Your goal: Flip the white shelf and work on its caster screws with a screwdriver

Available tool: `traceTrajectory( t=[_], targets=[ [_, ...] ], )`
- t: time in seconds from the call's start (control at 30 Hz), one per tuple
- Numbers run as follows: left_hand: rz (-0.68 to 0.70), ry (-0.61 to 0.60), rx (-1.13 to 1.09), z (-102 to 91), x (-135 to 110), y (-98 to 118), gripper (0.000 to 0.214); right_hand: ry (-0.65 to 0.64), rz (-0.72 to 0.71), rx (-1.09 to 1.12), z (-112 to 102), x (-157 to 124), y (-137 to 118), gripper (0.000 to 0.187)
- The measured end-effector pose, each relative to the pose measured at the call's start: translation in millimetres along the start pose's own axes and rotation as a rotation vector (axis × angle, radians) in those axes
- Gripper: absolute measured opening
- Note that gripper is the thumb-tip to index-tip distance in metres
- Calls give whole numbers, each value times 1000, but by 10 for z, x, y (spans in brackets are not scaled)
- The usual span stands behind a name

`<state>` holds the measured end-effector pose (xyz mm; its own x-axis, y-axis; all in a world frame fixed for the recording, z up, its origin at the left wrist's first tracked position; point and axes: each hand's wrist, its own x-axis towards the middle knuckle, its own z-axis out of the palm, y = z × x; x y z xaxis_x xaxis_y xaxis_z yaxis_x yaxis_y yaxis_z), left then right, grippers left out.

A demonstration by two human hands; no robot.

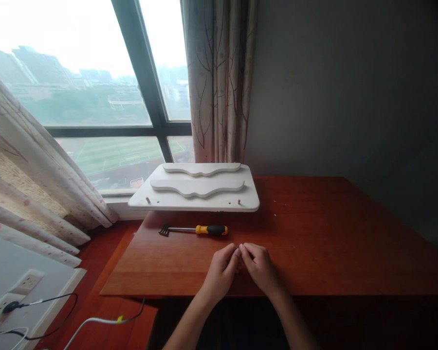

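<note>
My left hand [222, 267] and my right hand [258, 266] meet above the front part of the wooden table [332, 233]. Both are closed, thumbs and curled fingers coming together at the tips; whatever may be between them is hidden. Just beyond lies a small hand rake [193, 230] with a yellow and black handle, its dark tines pointing left. Farther back rests a white board [219, 200]. On it are two white wavy-edged strips, one in front [197, 187] and one behind [201, 168]. Short wooden dowels stick up near the board's left [148, 200] and right [239, 201] front corners.
Several pale crumbs [275, 215] dot the table right of the board. Behind it hang a patterned curtain [222, 82] and a window [105, 102]. At lower left, a plug [11, 306] sits in a wall socket, and a white cable [95, 319] runs toward the table.
</note>
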<state>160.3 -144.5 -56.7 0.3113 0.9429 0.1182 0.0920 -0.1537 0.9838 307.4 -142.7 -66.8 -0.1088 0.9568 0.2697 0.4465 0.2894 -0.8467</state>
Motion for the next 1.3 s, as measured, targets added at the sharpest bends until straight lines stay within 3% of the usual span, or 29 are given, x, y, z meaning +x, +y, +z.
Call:
traceTrajectory(
  t=[1.3],
  targets=[
    [9, 6, 10, -6, -4, 16, 38, -3, 0, -18, 16, -3, 33, 43]
  ],
)
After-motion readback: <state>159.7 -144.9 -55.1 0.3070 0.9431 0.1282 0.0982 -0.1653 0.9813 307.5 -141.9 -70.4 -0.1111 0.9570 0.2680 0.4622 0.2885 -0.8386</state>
